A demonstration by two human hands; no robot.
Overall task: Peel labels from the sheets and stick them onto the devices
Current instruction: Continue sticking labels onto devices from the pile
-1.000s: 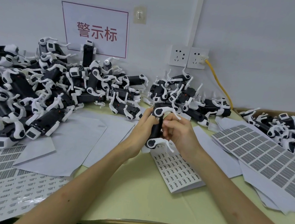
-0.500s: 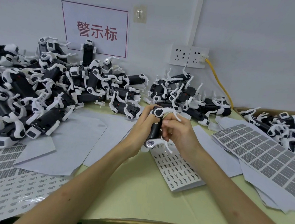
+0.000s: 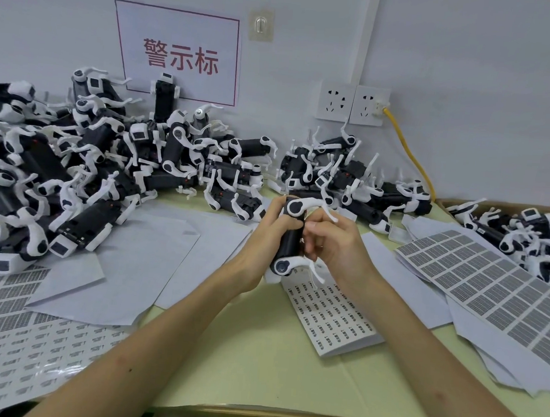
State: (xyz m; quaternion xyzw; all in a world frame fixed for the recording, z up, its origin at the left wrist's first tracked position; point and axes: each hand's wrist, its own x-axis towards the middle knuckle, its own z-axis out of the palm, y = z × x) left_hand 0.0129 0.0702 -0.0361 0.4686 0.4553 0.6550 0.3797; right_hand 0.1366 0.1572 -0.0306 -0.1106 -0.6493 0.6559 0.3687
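Currently the device (image 3: 289, 242) is held over the worktop (image 3: 254, 371), just above the small label sheet (image 3: 331, 318). Its long axis is near upright in view and slightly tilted, and the white legs at both ends point right. The left grip (image 3: 269, 237) wraps the black body from the left, clamped on it. The right grip (image 3: 336, 246) curls thumb and fingertips against the body's right side. Any label under those fingertips is too small to make out. Both forearms are cut off at the bottom edge.

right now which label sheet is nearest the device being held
The white sheet of tiny labels just below the held device; the grey-block sheet at right and the far-left sheets lie farther off.
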